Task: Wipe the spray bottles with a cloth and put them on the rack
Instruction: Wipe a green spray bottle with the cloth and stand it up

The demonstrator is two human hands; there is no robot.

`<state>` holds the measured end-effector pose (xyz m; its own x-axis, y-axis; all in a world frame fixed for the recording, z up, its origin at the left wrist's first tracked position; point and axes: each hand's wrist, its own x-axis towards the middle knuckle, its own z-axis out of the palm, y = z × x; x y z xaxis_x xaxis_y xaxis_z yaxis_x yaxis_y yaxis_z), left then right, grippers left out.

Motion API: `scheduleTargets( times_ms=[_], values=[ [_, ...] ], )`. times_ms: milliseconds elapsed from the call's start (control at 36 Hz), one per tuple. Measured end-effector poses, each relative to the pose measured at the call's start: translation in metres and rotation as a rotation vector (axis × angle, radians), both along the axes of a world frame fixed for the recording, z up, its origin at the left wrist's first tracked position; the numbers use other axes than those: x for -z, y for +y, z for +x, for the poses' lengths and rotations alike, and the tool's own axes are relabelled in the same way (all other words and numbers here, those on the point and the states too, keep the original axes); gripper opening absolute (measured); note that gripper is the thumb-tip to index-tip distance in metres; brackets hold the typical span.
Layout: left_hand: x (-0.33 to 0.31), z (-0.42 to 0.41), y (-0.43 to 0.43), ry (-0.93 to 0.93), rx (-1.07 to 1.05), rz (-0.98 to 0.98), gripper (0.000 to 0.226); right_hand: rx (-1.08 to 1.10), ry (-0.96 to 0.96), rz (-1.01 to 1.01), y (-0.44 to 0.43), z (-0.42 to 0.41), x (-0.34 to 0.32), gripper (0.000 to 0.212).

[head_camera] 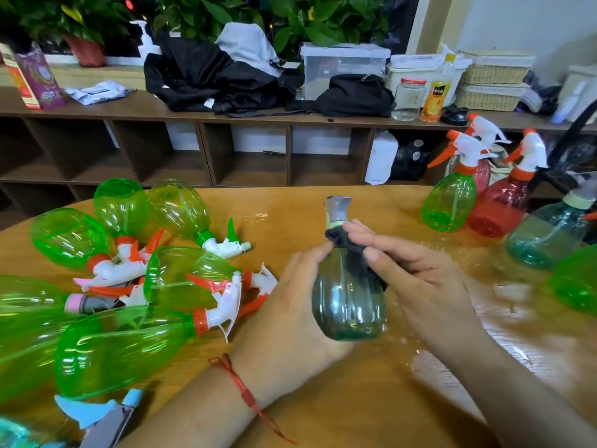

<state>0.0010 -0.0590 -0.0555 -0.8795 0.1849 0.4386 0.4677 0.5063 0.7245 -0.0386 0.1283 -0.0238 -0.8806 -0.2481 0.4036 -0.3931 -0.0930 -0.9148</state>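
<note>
A teal see-through spray bottle (349, 302) with a grey trigger head stands upright above the middle of the wooden table (355, 399). My left hand (290, 305) grips its body from the left and below. My right hand (416, 273) pinches a dark cloth (347, 242) wrapped round the bottle's neck and shoulder. Several green spray bottles (122, 347) lie on their sides in a heap at the left. At the right stand a green bottle (449, 202), a red bottle (497, 205) and a teal bottle (546, 234), all upright.
A long low wooden shelf unit (200, 150) runs behind the table, with black bags, plastic boxes, a glass jar and a juice bottle on top. Part of another green bottle (578, 279) shows at the right edge. A black frame (562, 150) rises at the far right.
</note>
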Motion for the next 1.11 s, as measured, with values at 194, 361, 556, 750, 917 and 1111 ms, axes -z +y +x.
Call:
scheduleTargets(
  times_ms=[194, 361, 556, 750, 917, 1111],
  values=[
    [-0.001, -0.009, -0.017, -0.093, -0.098, 0.289, 0.119, -0.080, 0.144, 0.168, -0.011, 0.011, 0.010, 0.025],
    [-0.002, -0.012, -0.027, -0.160, -0.095, 0.288, 0.121, -0.092, 0.223, 0.202, -0.012, 0.012, 0.017, 0.024],
    [-0.006, 0.000, -0.009, -0.023, 0.013, -0.045, 0.107, 0.003, 0.066, -0.001, -0.003, 0.000, 0.007, 0.028],
    [-0.008, 0.000, -0.008, 0.036, 0.029, -0.082, 0.107, 0.061, 0.074, -0.060, -0.002, 0.001, 0.009, 0.027],
    [-0.008, 0.003, -0.007, 0.039, -0.029, 0.018, 0.105, 0.091, 0.081, -0.079, -0.007, 0.003, 0.006, 0.024],
    [-0.005, -0.002, -0.010, -0.075, -0.118, 0.220, 0.113, 0.077, 0.343, 0.166, -0.006, 0.008, 0.012, 0.018]
  ],
)
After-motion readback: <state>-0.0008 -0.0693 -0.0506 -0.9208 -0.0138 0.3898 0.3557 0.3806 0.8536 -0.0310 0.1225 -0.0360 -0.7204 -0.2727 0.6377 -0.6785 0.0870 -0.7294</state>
